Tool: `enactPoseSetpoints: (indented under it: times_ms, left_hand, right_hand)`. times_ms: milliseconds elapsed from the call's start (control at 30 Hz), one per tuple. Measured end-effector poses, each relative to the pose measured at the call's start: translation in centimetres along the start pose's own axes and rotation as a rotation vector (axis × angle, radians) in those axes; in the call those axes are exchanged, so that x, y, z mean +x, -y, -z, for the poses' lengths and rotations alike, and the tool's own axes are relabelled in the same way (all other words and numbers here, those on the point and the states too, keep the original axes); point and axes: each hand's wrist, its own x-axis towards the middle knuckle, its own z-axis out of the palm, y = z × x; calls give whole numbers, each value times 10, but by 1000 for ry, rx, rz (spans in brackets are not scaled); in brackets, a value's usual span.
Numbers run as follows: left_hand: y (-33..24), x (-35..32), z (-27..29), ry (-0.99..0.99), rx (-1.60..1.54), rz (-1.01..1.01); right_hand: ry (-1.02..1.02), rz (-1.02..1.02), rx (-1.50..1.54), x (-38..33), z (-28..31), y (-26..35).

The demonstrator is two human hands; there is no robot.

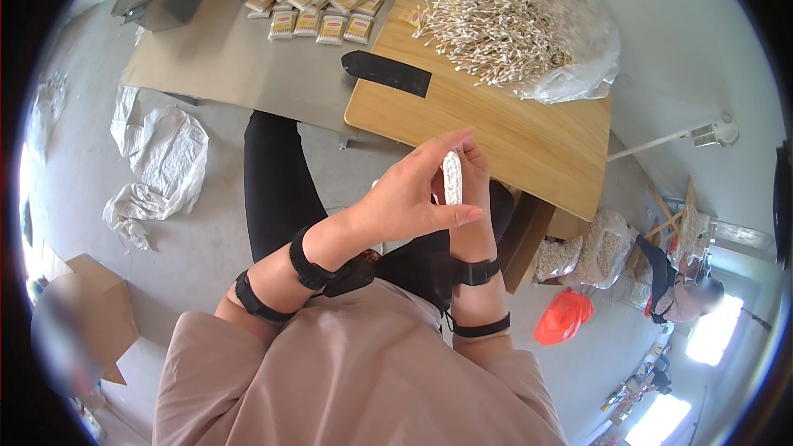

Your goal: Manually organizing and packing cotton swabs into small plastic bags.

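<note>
Both hands meet above the lap, in front of the wooden table (496, 136). The left hand (405, 198) and right hand (472, 198) together pinch a small bundle of cotton swabs (452, 177), white, tightly packed and upright, tips showing at the top. A loose heap of swabs (496, 29) lies in clear plastic on the table

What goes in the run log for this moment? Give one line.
left hand: around swab bundle | right hand: behind bundle, holding | loose swabs in bag on table | packets beyond
</note>
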Motion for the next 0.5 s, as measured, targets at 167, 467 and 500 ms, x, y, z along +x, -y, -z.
enactPoseSetpoints:
  times_ms: [167,467,500]
  left_hand:
    - [1,-1,-2,-12,41,2]
    - [5,0,-8,-100,187,-133]
    - [6,0,-8,-98,155,-107]
  right_hand:
    - [19,8,6,0,-3,0]
    - [12,-40,107,0,-9,-3]
    - [-8,-38,126,1,-7,-6]
